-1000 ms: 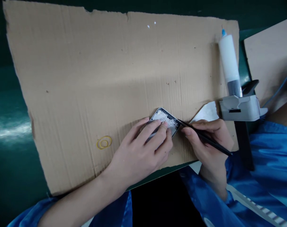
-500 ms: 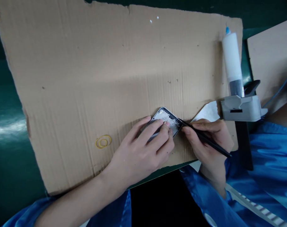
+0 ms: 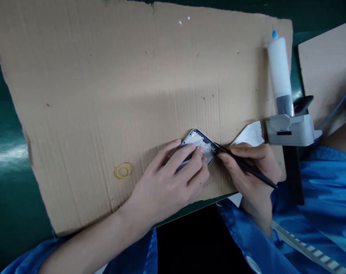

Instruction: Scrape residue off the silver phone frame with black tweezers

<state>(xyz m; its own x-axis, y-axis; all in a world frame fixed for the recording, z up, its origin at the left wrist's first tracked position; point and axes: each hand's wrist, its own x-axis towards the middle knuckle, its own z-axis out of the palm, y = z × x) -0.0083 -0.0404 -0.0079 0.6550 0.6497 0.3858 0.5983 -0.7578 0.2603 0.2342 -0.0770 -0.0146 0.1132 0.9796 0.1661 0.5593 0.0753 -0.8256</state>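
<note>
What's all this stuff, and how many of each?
table: one, green, round the edges
cardboard: one, brown, on the table
marks: two, white, near cardboard's top
phone-like frame: one, silver and black, lower middle
thin tool: one, black, tip by the frame's corner
rings: two, yellow, small inside big, lower left
paper-like scrap: one, white, right of the frame
bottle: one, white, blue tip, upper right
gadget: one, grey, below the bottle
bar: one, black, below gadget
board: one, beige, upper right
cable: one, blue, right edge
arm: one, blurred, right edge, owner unclear
clothing: count unclear, blue, bottom
left hand: one, bare, over the frame
right hand: one, bare, holding the tool
</note>
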